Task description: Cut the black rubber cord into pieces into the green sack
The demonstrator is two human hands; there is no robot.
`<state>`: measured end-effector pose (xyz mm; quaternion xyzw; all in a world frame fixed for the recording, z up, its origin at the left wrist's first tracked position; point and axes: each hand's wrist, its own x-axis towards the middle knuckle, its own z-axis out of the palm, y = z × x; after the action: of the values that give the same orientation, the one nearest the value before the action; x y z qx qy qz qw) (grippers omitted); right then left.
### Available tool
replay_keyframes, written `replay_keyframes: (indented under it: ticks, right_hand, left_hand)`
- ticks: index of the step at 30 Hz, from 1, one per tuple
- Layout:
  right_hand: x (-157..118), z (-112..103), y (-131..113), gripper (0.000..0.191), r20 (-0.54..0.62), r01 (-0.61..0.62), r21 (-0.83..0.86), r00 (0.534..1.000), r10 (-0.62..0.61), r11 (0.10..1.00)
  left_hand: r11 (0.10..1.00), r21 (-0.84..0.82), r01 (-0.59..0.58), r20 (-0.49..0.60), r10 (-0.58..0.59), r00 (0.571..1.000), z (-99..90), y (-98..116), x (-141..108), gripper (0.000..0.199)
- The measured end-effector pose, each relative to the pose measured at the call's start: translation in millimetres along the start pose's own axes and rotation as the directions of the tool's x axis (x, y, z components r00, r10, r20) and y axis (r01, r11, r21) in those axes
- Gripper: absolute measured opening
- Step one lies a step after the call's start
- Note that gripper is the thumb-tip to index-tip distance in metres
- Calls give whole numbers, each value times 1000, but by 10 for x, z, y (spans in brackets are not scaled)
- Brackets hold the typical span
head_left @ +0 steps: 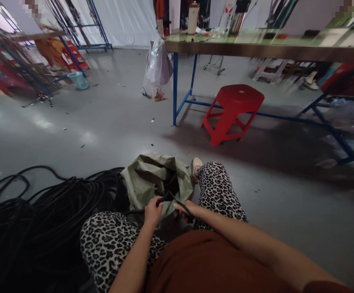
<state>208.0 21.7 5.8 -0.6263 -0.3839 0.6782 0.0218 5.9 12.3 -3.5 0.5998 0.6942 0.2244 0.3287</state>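
Observation:
Between my knees stands a greenish woven sack (138,179) with its mouth open and dark contents inside. My left hand (153,212) is closed on a black cord (164,197), whose end points over the sack's mouth. A pair of scissors (183,206) with black handles is in my right hand (189,209), its blades pointing up and left toward the cord's end. The two hands are close together above the near rim of the sack. Whether the blades touch the cord I cannot tell. To the left lies a large heap of black cord (73,199) in loose coils.
A red plastic stool (233,110) stands ahead, near a long table (256,49) with blue legs. A clear plastic bag (156,69) hangs from the table's left corner. Farther left are a light blue bin (78,80) and small scraps on the grey floor (110,110).

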Motion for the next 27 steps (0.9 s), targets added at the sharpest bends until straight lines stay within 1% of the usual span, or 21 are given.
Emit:
replay_keyframes:
  ticks: [2, 5, 9, 16, 22, 27]
  right_hand:
    - [47, 4, 30, 50, 40, 2, -16, 999, -1, 1000]
    - [95, 9, 68, 51, 59, 23, -43, 998, -20, 999]
    - [115, 18, 94, 47, 83, 42, -15, 996, -41, 999]
    - [87, 26, 86, 45, 80, 60, -21, 995, -58, 998]
    - [-44, 6, -5, 51, 65, 62, -66, 996, -58, 996]
    - [-17, -8, 18, 53, 79, 55, -106, 996, -46, 993]
  left_hand:
    - [1000, 4, -1, -1, 1, 1000, 0, 4, 0, 25]
    - [1000, 17, -9, 1, 9, 1000, 9, -4, -1, 26]
    - [1000, 6, -23, 7, 23, 1000, 25, -33, -3, 27]
    - [1000, -15, -17, 24, 18, 1000, 18, -4, -19, 29]
    - [999, -27, -22, 38, 23, 999, 10, 19, -30, 29]
    - [999, -1, -39, 79, 39, 996, 8, 18, -34, 28]
